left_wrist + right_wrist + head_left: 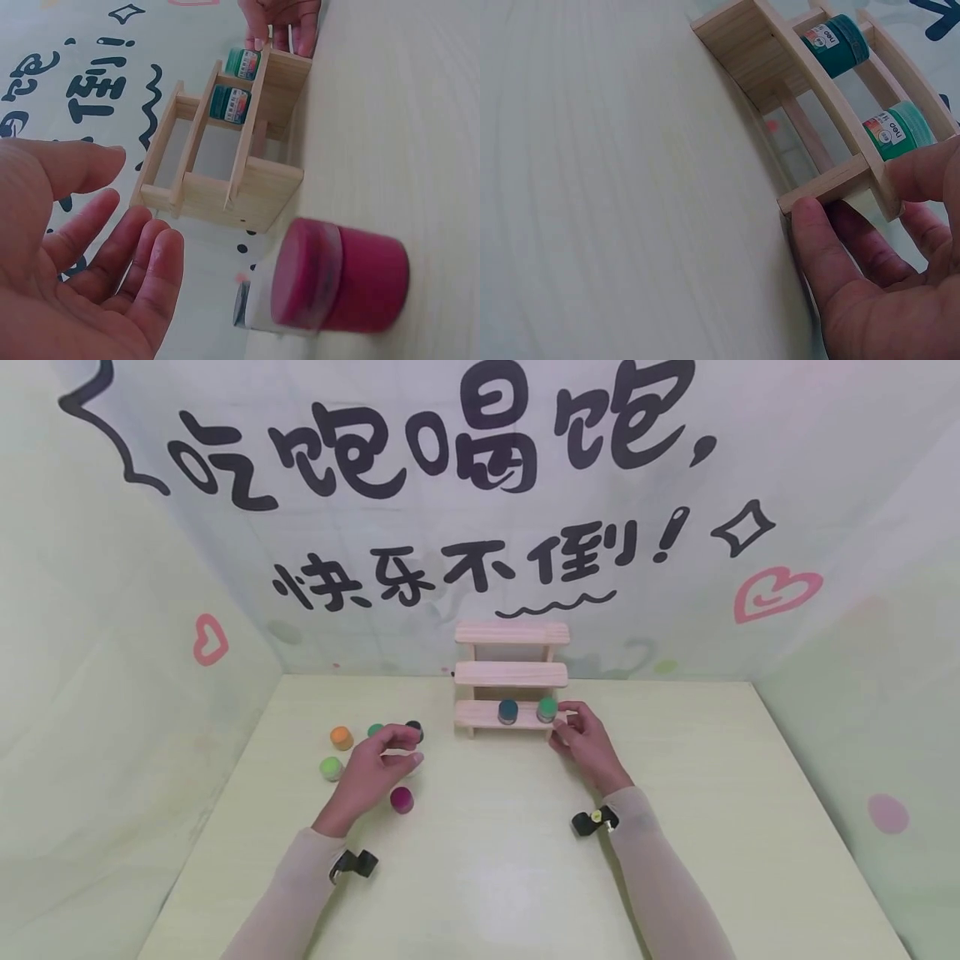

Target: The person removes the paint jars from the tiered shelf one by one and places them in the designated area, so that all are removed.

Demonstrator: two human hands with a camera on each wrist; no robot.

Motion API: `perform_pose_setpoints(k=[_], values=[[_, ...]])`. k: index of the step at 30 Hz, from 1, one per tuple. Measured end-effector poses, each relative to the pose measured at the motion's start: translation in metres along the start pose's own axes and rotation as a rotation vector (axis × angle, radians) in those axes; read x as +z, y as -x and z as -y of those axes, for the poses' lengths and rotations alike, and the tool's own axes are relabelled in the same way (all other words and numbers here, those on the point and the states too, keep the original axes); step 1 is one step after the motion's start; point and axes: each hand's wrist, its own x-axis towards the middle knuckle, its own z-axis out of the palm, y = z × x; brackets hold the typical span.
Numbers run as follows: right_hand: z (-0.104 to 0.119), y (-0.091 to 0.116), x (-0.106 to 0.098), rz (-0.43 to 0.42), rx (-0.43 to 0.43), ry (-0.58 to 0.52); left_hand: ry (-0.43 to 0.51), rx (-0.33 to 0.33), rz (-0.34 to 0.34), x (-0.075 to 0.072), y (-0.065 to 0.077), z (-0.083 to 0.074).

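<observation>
A small wooden three-step shelf [512, 674] stands against the back wall. Its bottom step carries a dark teal jar [508, 712] and, at the right end, a green jar [547, 709]. My right hand [588, 745] grips that end of the shelf, its fingers close beside the green jar. Over the jars on the left, my left hand [372, 777] hovers with thumb and fingers apart and nothing between them. Nearest to it are a magenta jar [402, 800], a dark-lidded jar [415, 731] and a partly hidden green-lidded jar [376, 729].
An orange jar [341, 737] and a light green jar [331, 768] stand farther left on the pale table [480, 877]. Printed cloth walls [405, 527] enclose the table at the back and sides.
</observation>
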Motion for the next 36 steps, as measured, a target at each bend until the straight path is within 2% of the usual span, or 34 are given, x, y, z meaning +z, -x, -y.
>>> perform_pose_setpoints(k=[11,19,27,36], values=[[0.001,-0.001,0.001,-0.001,0.006,0.007,0.033,-0.036,-0.005,0.019,-0.018,-0.016],[0.0,-0.001,0.001,0.0,-0.021,0.026,0.056,-0.036,-0.021,0.033,-0.029,-0.026],[-0.003,-0.002,0.001,-0.003,-0.014,0.023,0.063,0.01,-0.025,0.054,-0.047,-0.036],[0.0,-0.002,0.001,-0.003,-0.004,0.024,0.076,0.028,-0.02,0.08,-0.069,-0.038]])
